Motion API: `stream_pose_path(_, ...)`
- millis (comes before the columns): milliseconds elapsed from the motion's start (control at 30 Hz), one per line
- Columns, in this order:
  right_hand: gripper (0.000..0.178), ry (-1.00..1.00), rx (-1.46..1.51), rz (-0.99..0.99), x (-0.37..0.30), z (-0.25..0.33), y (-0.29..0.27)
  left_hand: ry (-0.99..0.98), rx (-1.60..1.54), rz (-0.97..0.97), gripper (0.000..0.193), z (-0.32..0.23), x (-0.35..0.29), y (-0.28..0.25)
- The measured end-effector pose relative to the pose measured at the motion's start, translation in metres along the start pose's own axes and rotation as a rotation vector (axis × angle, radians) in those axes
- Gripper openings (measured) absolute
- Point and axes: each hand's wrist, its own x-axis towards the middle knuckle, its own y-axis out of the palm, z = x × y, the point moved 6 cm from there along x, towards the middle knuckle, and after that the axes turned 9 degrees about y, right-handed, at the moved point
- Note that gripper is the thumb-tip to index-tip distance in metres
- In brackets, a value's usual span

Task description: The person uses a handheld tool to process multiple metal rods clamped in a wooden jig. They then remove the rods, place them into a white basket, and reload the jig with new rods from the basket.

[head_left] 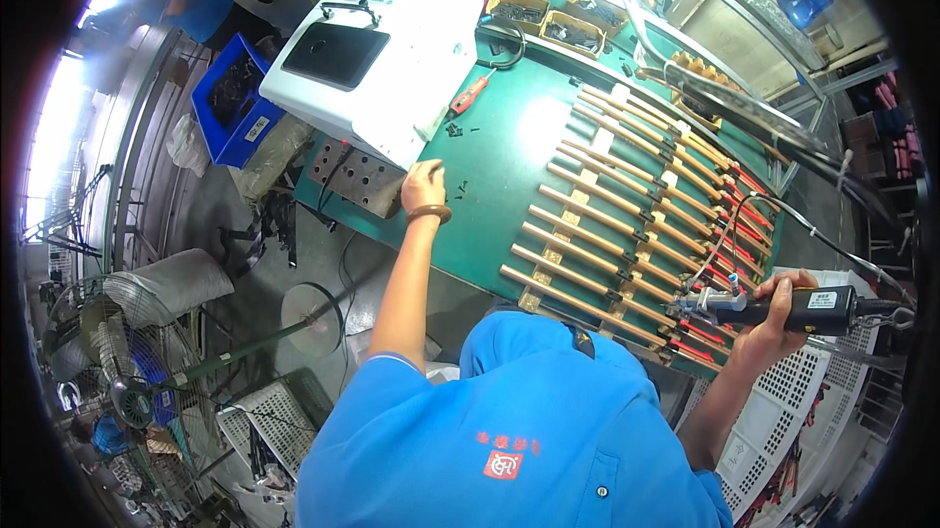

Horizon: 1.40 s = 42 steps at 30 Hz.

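Head camera: the left hand [423,187] rests with curled fingers at the near corner of a white machine [421,58], beside a perforated metal block [355,178]; whether it pinches anything I cannot tell. The right hand [772,327] is wrapped around a black power driver [821,311], its metal nose pointing left toward the near end of the rows of wooden rods [578,232]. These rods lie side by side across wooden racks on the green table [480,210], red pieces at their right ends.

A red-handled tool [470,95] and small black parts [453,130] lie between machine and rods. Open boxes of dark parts [573,33] stand at the far edge. The machine hides part of the tabletop, and a dark cable [798,217] loops over the right side of the rods. Left of the machine stands a blue bin [233,148].

White labels show on the machine, the bin and the driver, too small to read reliably. Red characters and a red square emblem [503,465] mark the blue shirt [421,450].
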Motion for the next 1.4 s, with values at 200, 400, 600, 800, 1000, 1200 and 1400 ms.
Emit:
stream_pose_path(200, 0.024, 0.053, 0.069, -0.021, 0.003, -0.004, 0.002, 0.267, 0.132, -0.028, 0.026, -0.034, 0.054, 0.042)
stream_pose_path(400, 0.024, -0.051, -0.017, -0.044, 0.007, -0.002, -0.005, 0.476, 0.016, 0.078, 0.025, -0.107, 0.103, 0.101)
stream_pose_path(600, 0.023, 0.012, -0.055, -0.122, 0.012, -0.005, -0.013, 0.384, -0.061, 0.223, 0.025, -0.163, 0.145, 0.178)
stream_pose_path(800, 0.017, -0.066, -0.136, -0.255, 0.015, -0.012, -0.028, 0.459, 0.089, 0.218, 0.017, -0.183, 0.234, 0.241)
stream_pose_path(1000, 0.030, -0.036, -0.280, -0.164, 0.019, -0.013, -0.029, 0.476, 0.512, 0.597, 0.018, -0.190, 0.271, 0.315)
stream_pose_path(1200, 0.027, 0.026, -0.282, -0.209, 0.023, -0.003, -0.020, 0.341, 0.167, 0.440, 0.014, -0.192, 0.272, 0.303)
stream_pose_path(1400, 0.038, 0.004, -0.036, -0.244, 0.003, -0.037, -0.063, -0.324, -1.140, 0.638, 0.022, -0.203, 0.209, 0.223)
